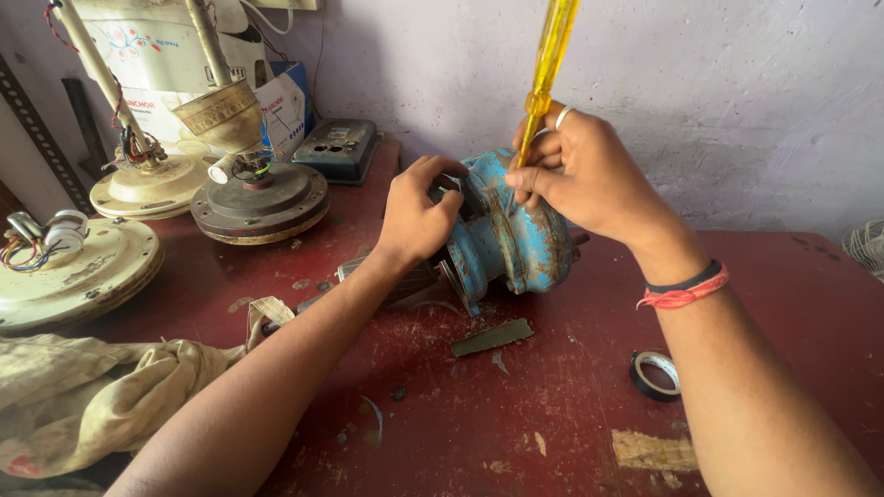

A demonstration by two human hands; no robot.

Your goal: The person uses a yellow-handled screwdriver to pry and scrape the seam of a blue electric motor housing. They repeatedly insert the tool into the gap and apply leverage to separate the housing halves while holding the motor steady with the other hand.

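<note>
left hand (pixel 416 216): curled over the near end of the blue motor housing (pixel 512 241), fingers closed on its edge; reads as a bracing grip so the casing does not roll on the desk (pixel 516 414).
right hand (pixel 578 170): fingers pinched shut round the yellow-handled screwdriver (pixel 545 75), held near upright so the shaft bears down into the top of the housing.
motor housing: lying on its side between the two hands, blue paint chipped and rusty.
beyond left hand: ceiling fan motors (pixel 260 198), set back against the wall.
near right wrist: roll of black tape (pixel 656 375), just to its near side.
below left forearm: crumpled cloth (pixel 87 391).
hidden: screwdriver tip and the screw or slot it meets, covered by right fingers; handle top cut off by frame; housing's far face unseen.
</note>
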